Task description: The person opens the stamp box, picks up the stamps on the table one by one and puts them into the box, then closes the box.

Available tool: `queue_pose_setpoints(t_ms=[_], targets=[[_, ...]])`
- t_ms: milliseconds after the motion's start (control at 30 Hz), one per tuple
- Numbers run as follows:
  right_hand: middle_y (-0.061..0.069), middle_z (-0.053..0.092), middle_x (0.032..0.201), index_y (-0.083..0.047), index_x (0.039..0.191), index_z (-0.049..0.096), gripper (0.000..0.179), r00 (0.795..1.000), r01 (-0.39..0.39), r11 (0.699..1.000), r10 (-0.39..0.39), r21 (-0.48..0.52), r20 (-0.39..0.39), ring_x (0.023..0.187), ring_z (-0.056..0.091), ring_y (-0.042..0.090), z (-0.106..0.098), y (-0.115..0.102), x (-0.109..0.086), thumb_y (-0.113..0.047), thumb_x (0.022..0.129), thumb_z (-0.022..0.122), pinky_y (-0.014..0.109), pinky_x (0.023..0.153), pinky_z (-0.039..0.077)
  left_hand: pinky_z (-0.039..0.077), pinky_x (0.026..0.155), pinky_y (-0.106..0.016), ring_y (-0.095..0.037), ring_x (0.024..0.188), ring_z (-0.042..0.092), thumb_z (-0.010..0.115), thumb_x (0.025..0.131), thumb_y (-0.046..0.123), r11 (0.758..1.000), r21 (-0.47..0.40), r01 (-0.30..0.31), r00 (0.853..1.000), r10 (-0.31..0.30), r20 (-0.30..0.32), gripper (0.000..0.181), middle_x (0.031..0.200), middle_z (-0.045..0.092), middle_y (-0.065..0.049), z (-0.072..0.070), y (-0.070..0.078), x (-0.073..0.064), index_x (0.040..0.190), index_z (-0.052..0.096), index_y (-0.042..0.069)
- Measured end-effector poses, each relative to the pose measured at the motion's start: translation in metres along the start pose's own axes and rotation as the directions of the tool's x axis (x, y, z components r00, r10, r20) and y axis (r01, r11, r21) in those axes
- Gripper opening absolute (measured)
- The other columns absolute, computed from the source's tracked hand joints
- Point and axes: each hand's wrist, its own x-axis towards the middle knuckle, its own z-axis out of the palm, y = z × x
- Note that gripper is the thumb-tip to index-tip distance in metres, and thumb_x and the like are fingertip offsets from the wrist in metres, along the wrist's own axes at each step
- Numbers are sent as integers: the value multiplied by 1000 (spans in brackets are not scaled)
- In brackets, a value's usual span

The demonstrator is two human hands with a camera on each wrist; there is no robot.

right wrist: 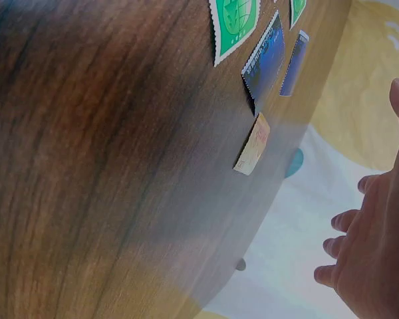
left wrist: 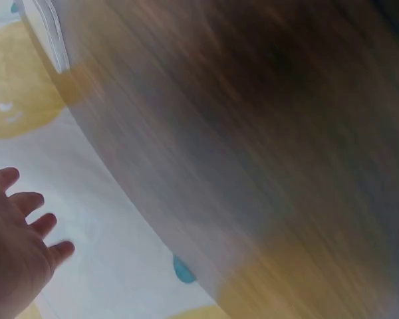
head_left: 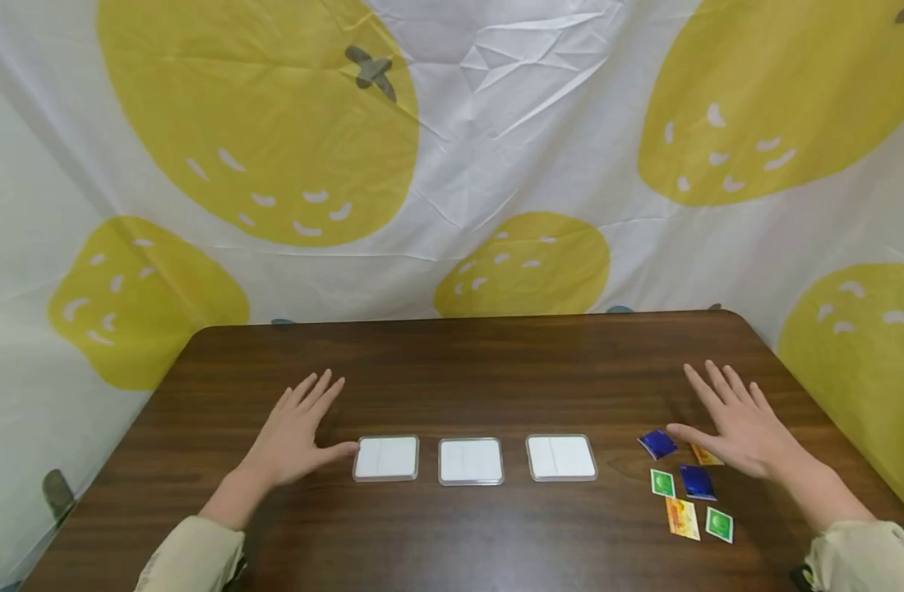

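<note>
My left hand (head_left: 292, 436) is spread with fingers straight, its thumb tip right at the left edge of the first clear-rimmed flat case (head_left: 386, 458). A second case (head_left: 470, 461) and a third case (head_left: 560, 457), each with a white face, lie in a row to its right. My right hand (head_left: 744, 427) is spread too, holding nothing, above a group of postage stamps. Among these are blue stamps (head_left: 697, 483), green stamps (head_left: 662, 483) and yellow-orange stamps (head_left: 682, 519). One orange stamp (right wrist: 253, 146) is partly hidden under the right hand in the head view.
The brown wooden table (head_left: 334, 543) has rounded far corners. Behind it and along its sides hangs a white cloth (head_left: 526, 164) printed with large yellow fruit. Light sleeves (head_left: 193, 555) cover both forearms.
</note>
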Motion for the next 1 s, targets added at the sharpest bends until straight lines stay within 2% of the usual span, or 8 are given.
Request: queue_pose_setpoints(t_ms=[200, 367, 500, 700, 800, 1000], targets=[[31, -1, 145, -12, 145, -6, 87, 999, 27, 1000, -27, 2, -30, 131, -8, 46, 0, 1, 1, -50, 88, 48, 63, 100, -5, 30, 100, -52, -33, 132, 25, 61, 70, 65, 993, -112, -31, 999, 30, -10, 94, 145, 28, -13, 5, 14, 5, 140, 33, 9], [30, 1, 146, -14, 146, -4, 86, 997, 50, 997, -46, 60, -55, 132, -4, 47, -1, 1, 2, -46, 88, 50, 62, 101, -4, 33, 98, -49, -30, 129, 32, 65, 67, 63, 982, -177, -69, 998, 68, -12, 92, 141, 36, -11, 9, 28, 11, 137, 39, 9], [29, 4, 146, -15, 146, -2, 84, 996, 65, 991, -57, 117, -73, 132, -3, 47, 0, 0, 3, -43, 89, 51, 61, 102, -4, 35, 98, -45, -27, 125, 38, 70, 65, 58, 963, -236, -127, 992, 123, -31, 90, 136, 43, -10, 9, 44, 19, 134, 43, 7], [27, 4, 147, -15, 146, 0, 80, 992, 97, 976, -80, 193, -96, 134, -5, 42, 2, -1, 4, -38, 90, 51, 55, 105, -7, 36, 99, -38, -23, 121, 44, 76, 61, 52, 922, -309, -233, 972, 215, -93, 90, 131, 49, -8, 11, 69, 33, 131, 46, 4], [24, 5, 148, -17, 147, 1, 78, 992, 97, 968, -77, 232, -97, 134, -3, 42, 1, -2, 5, -36, 90, 52, 60, 103, -1, 37, 98, -36, -20, 121, 44, 77, 61, 52, 916, -317, -246, 969, 230, -87, 90, 131, 49, -6, 12, 81, 39, 131, 45, 6], [25, 17, 146, -21, 147, 9, 79, 990, 94, 932, -49, 351, -135, 126, 19, 52, -1, -8, 8, -30, 87, 60, 69, 89, 20, 38, 97, -36, -19, 120, 45, 77, 63, 49, 902, -348, -256, 966, 255, -51, 85, 129, 50, -5, 13, 108, 52, 130, 46, 6]])
